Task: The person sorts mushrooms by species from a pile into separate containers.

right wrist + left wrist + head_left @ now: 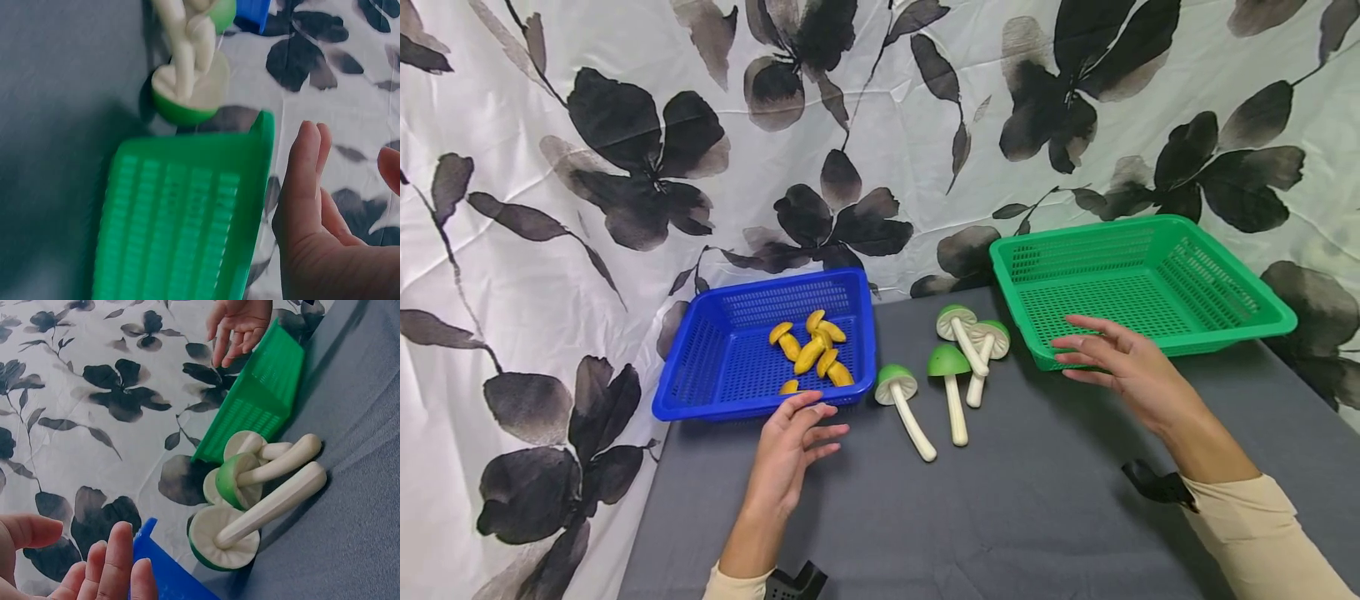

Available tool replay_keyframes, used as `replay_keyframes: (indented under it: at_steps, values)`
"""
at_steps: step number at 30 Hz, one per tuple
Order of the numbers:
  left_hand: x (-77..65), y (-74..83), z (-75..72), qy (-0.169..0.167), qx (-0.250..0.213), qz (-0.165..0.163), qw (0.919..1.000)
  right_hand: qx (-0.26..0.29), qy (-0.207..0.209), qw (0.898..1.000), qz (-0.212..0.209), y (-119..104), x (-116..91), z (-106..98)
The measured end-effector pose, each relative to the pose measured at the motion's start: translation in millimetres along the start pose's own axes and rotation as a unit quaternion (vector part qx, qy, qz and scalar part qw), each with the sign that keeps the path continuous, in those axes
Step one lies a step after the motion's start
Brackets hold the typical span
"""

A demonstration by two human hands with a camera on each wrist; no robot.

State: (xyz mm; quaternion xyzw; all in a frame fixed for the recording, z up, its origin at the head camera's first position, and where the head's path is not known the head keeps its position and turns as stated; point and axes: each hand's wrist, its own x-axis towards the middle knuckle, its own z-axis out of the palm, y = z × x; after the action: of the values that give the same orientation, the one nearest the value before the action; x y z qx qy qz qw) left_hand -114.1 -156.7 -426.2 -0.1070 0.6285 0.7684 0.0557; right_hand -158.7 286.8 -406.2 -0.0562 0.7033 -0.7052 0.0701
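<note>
Green-capped mushrooms [953,393] between left hand [786,454], right hand [1129,375]; fingers loosely extended

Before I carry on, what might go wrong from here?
Two green-capped mushrooms overlap, so lifting one could drag the other. The left hand appears close to the near rim of the blue basket and might nudge it. The right hand, near the green basket, may likewise bump it.
</note>
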Motion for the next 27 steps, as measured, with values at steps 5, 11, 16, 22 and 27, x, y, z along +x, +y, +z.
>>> replay_keyframes:
  at_steps: [5, 11, 16, 22, 27]
  values:
    - [1.0, -0.6, 8.4, -0.016, 0.011, 0.002, 0.9998, 0.035, 0.024, 0.999, -0.006, 5, -8, -20]
    - [-0.5, -4.8, 21.6, -0.026, 0.024, 0.003, 0.9994, 0.049, 0.091, 0.995, -0.001, 12, -20, -46]
    - [-0.4, -9.4, 28.6, -0.023, 0.034, -0.001, 0.9992, 0.075, 0.146, 0.986, 0.027, 13, -28, -62]
    - [3.5, -19.6, 34.4, -0.023, 0.037, -0.009, 0.9990, 0.090, 0.206, 0.973, 0.059, 17, -32, -75]
    - [7.7, -30.2, 38.7, -0.024, 0.039, -0.014, 0.9989, 0.110, 0.263, 0.956, 0.071, 24, -32, -86]
